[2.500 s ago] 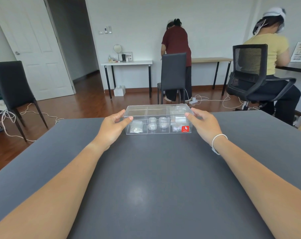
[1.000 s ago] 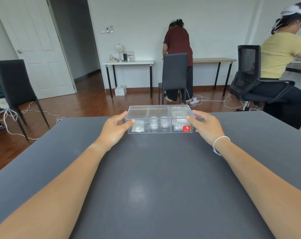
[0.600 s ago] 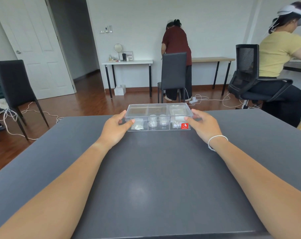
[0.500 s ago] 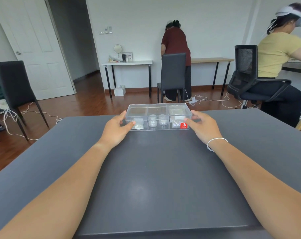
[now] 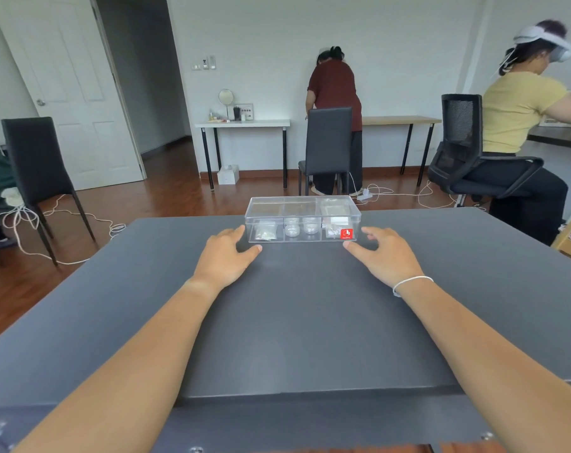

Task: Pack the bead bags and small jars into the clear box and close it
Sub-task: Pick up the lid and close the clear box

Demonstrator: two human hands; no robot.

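Nearest to us, our left hand [image 5: 223,256] and right hand [image 5: 387,256] lie spread on the grey table [image 5: 294,322], fingers loose and holding nothing, thumbs just beside the front corners of the clear box [image 5: 302,219]. The lid looks closed, with a bead bag [image 5: 265,233] and small jars [image 5: 300,226] inside. A careless nudge could push the box over the far edge. Half a second ago both hands gripped its ends; now they have let go
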